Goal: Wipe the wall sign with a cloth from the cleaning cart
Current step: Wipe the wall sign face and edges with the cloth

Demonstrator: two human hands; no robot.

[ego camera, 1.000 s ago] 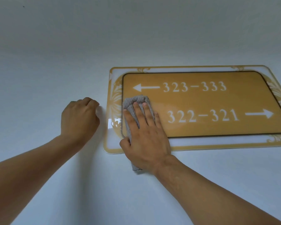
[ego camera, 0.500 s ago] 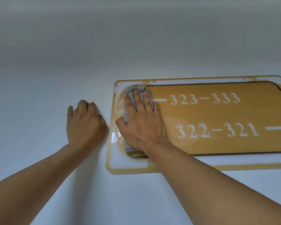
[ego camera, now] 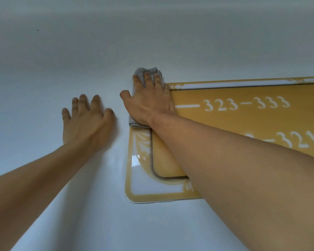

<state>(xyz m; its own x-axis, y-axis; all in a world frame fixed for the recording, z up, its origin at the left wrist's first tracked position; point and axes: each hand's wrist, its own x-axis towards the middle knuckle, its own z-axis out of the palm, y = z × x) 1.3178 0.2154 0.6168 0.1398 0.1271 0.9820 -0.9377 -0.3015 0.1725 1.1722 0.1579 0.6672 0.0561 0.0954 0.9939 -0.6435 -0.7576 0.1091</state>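
A gold wall sign (ego camera: 225, 124) with white room numbers and arrows hangs on a pale wall, running off the right edge. My right hand (ego camera: 149, 104) lies flat on a grey cloth (ego camera: 145, 71) and presses it over the sign's top left corner. The cloth pokes out above my fingers and below my palm. My right forearm hides part of the lower row of numbers. To the left of the sign, my left hand (ego camera: 87, 124) rests flat on the bare wall, fingers spread and holding nothing.
The pale wall (ego camera: 61, 51) fills the view above, left of and below the sign. The sign's glossy white border (ego camera: 139, 185) reflects light at the lower left. No cart shows.
My right hand has slid the cloth up from the sign's left middle to its top left corner. My left hand has uncurled and flattened on the wall. The view has moved closer.
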